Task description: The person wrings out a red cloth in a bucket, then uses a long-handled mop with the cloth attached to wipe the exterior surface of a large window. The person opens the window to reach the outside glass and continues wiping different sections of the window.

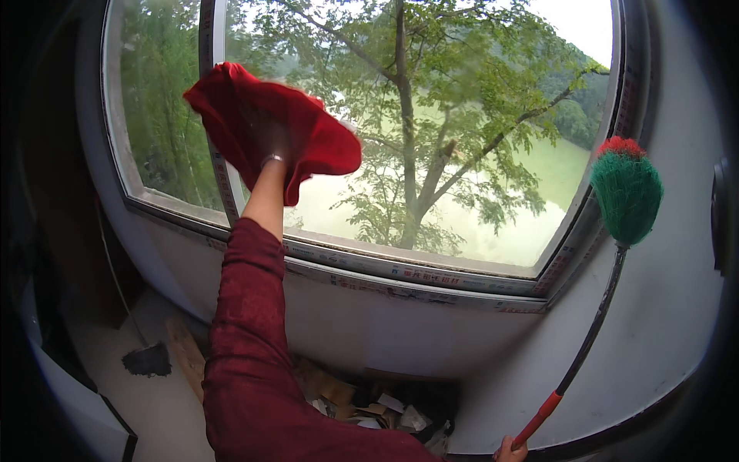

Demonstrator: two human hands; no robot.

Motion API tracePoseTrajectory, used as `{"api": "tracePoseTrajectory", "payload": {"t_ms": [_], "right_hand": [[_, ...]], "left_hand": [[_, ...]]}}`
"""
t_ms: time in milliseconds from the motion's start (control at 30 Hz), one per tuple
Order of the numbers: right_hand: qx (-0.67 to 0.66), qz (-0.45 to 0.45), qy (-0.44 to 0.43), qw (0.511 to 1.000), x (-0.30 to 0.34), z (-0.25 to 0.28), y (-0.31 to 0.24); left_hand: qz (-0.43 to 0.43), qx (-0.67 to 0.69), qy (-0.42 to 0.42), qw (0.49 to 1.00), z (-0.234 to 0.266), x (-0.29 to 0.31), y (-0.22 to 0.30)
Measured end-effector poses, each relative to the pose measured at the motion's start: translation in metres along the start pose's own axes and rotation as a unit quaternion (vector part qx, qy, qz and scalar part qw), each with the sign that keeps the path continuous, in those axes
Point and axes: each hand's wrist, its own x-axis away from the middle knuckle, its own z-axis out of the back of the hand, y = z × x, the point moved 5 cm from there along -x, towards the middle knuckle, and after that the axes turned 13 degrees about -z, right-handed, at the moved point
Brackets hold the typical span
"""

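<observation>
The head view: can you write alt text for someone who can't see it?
A left hand holds up a red cloth in front of a window, while the right hand grips a green, red-tipped brush by its long handle. Trees stand outside.

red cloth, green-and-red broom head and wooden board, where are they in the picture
red cloth (pixel 314 140), head view, the fabric right of the wrist
green-and-red broom head (pixel 627 192), head view, middle of the green bristles
wooden board (pixel 184 351), head view, the face left of the sleeve
</observation>
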Motion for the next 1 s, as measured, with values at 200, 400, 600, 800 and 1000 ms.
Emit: {"api": "tracePoseTrajectory", "payload": {"t_ms": [200, 400, 600, 800, 1000], "right_hand": [[-0.024, 0.052, -0.037, 0.998, -0.005, -0.028, 0.000], [-0.027, 0.048, 0.037, 0.998, 0.003, -0.015, -0.025], [-0.068, 0.036, 0.038, 0.996, 0.004, -0.002, -0.022], [-0.037, -0.013, 0.036, 0.999, -0.017, 0.009, 0.052], [0.110, 0.017, -0.021, 0.994, -0.008, 0.001, 0.085]], "left_hand": [[-0.186, 0.410, 0.017, 0.893, 0.048, 0.165, 0.184], [-0.063, 0.936, -0.133, 0.320, 0.159, 0.023, 0.329], [0.174, 0.967, -0.160, 0.091, 0.169, -0.086, 0.354], [0.184, 0.914, -0.105, 0.345, 0.102, -0.070, 0.312], [-0.094, 0.605, -0.058, 0.789, 0.125, -0.062, 0.227]]}}
